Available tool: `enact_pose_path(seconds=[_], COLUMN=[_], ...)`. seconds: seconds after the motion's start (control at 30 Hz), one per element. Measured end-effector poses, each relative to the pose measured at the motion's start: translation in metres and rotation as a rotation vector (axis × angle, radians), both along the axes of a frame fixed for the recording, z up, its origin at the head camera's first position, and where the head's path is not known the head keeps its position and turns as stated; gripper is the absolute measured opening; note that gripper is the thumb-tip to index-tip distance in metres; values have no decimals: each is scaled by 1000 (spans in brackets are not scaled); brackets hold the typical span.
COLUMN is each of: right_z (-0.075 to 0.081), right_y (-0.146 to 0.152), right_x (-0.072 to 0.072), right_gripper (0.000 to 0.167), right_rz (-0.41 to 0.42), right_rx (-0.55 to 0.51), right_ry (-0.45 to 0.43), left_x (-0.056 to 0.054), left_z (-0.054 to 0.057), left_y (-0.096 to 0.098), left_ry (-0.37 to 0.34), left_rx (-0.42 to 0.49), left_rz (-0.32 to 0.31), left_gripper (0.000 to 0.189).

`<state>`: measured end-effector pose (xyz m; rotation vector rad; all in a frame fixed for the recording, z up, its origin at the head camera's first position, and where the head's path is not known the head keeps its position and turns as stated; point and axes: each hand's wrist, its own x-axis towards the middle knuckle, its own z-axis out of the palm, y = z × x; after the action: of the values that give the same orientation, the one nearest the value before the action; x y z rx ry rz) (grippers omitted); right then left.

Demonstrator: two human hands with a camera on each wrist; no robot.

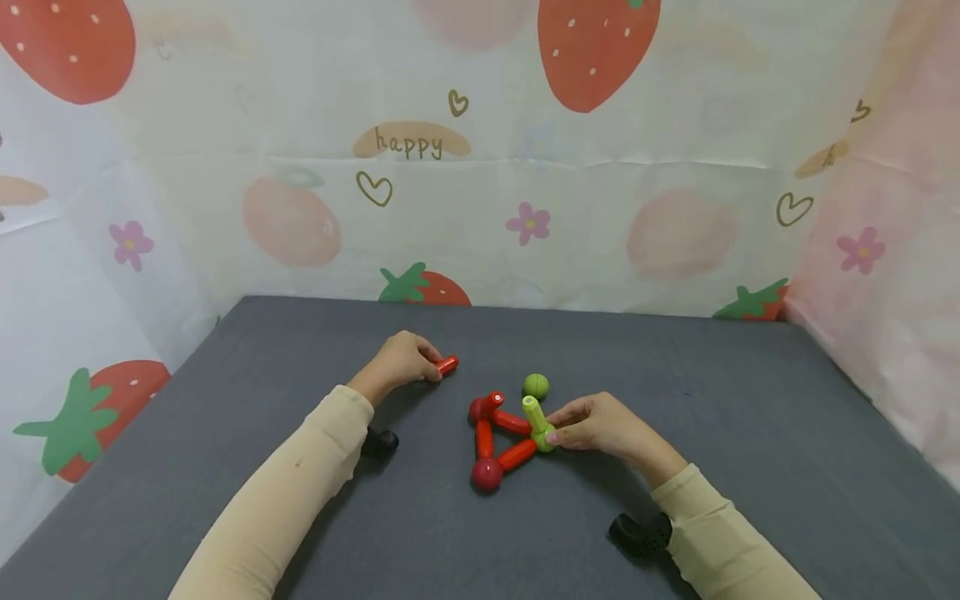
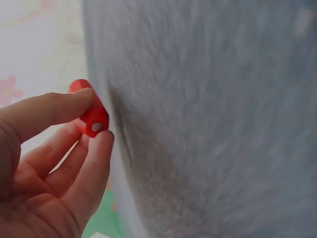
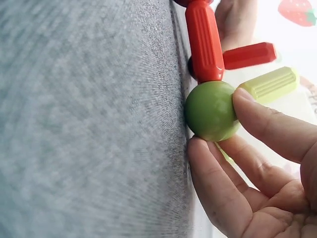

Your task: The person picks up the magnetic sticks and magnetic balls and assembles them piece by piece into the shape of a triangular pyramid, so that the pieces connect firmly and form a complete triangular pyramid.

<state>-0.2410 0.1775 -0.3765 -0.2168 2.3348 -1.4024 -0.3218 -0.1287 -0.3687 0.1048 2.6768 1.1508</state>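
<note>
My left hand [image 1: 401,364] pinches a short red rod [image 2: 91,111] between thumb and fingertips, close over the grey tabletop; a pale round spot shows at the rod's end. My right hand [image 1: 611,429] holds the green ball [image 3: 212,111] at one corner of a triangle, thumb and fingers on either side of it. Two dark red balls make the other corners, one nearest me [image 1: 487,474], the other at the far left. Red rods [image 1: 485,439] join the three balls. From the green ball rises a yellow-green rod [image 1: 533,412], and another red rod [image 1: 492,402] stands up at the far-left ball.
A loose green ball [image 1: 536,386] lies just behind the triangle. The grey tabletop [image 1: 675,358] ends at a hanging cloth [image 1: 585,183] printed with strawberries, flowers and hearts. Black wrist devices [image 1: 640,535] sit under both cream sleeves [image 1: 277,492].
</note>
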Motion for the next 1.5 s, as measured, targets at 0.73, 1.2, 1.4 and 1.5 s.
enact_pose_path(seconds=[0.73,1.2,1.4,1.5], right_z=[-3,-3,-1,-2], right_y=[-19,-21,-20,-20], right_x=[2,2,1,1], right_gripper=[29,33,32,31], right_rz=[-59,-57,-35,-29], right_rx=[9,20,30,37], right_ry=[-66,-18,3,0], left_x=[57,80,85,88], left_z=[-6,2,6,6], left_y=[-10,-1,6,9], left_ry=[-79,-79,-53,-51], left_rx=[415,355,318,338], left_rz=[45,-115,-168,-184], left_gripper=[40,33,30,30])
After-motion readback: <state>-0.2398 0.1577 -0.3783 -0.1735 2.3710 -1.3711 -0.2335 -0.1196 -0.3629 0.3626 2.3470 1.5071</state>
